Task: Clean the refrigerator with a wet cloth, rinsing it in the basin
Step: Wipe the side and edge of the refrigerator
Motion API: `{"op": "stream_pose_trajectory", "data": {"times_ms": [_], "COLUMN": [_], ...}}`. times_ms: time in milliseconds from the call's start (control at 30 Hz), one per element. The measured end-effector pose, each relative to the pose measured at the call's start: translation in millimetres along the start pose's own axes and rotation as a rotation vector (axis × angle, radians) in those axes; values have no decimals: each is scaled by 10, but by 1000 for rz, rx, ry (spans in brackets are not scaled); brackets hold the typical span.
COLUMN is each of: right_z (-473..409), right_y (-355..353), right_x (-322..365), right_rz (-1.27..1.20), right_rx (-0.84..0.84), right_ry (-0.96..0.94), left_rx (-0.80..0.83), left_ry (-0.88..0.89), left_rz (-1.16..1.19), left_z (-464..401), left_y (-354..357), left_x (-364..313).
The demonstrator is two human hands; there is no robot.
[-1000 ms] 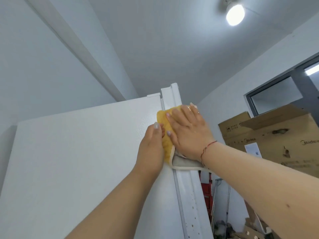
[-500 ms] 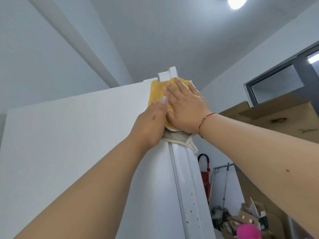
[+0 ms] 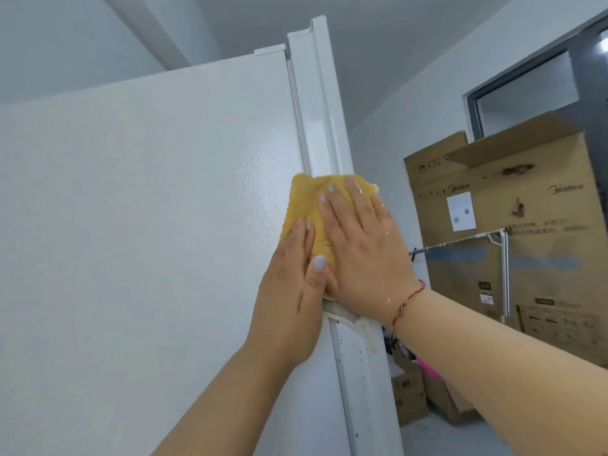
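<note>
While the yellow cloth (image 3: 304, 210) sits flat against the refrigerator (image 3: 148, 241), it straddles the front edge of the white side panel, partway down from the top corner, lapping onto the door edge (image 3: 324, 126) beside it; a paler, off-white layer of the same cloth peeks out below the palms. Right hand (image 3: 360, 255) is spread over it, fingers straight and pointing up the panel, palm pressing the fabric down, nothing curled, and there's a wet sheen with droplets across the back of the hand; a red braided bracelet (image 3: 408, 301) rings that wrist. Left hand (image 3: 291, 304) comes in just beside it, touching; fingers lie flat on the lower left part of the cloth, thumb laid against the right hand's edge, so it presses rather than grabs. Both forearms rise from the bottom edge of the view. Moving out: the refrigerator's side is a broad white textured face filling the left; down the door edge runs a strip with small dots or holes. Beyond, on the right, tall cardboard boxes (image 3: 506, 225) printed with the Midea name stand against the wall, a metal rack bar (image 3: 460, 243) crossing in front; smaller boxes sit low on the floor; a dark-framed window (image 3: 526, 90) shows above the cardboard.
</note>
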State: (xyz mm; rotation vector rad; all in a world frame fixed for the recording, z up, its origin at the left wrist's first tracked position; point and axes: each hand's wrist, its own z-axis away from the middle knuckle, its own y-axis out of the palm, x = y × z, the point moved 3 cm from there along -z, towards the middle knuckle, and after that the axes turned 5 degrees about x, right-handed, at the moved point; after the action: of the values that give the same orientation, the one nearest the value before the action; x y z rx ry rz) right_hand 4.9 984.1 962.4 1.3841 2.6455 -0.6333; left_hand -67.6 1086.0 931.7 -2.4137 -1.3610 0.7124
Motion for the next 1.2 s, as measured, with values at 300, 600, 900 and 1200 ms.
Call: {"op": "stream_pose_trajectory", "data": {"times_ms": [300,600,900,1200], "right_z": [580,1180,1678,1137], "right_y": [215,410,542,345], "right_x": [163,283,359,130], "right_rz": [49,93,92,124], "right_rx": [43,48,101,72], "right_ry": [5,-47,-115,-139], "left_rx": [26,24,13,-87], "left_ry": [-12,-25,-23,32], "left_rz": [-49,-149,-187,-309], "left_z": [528,1016,1404,977], "left_y": [277,532,783,582], "left_x": [183,276,375,124]}}
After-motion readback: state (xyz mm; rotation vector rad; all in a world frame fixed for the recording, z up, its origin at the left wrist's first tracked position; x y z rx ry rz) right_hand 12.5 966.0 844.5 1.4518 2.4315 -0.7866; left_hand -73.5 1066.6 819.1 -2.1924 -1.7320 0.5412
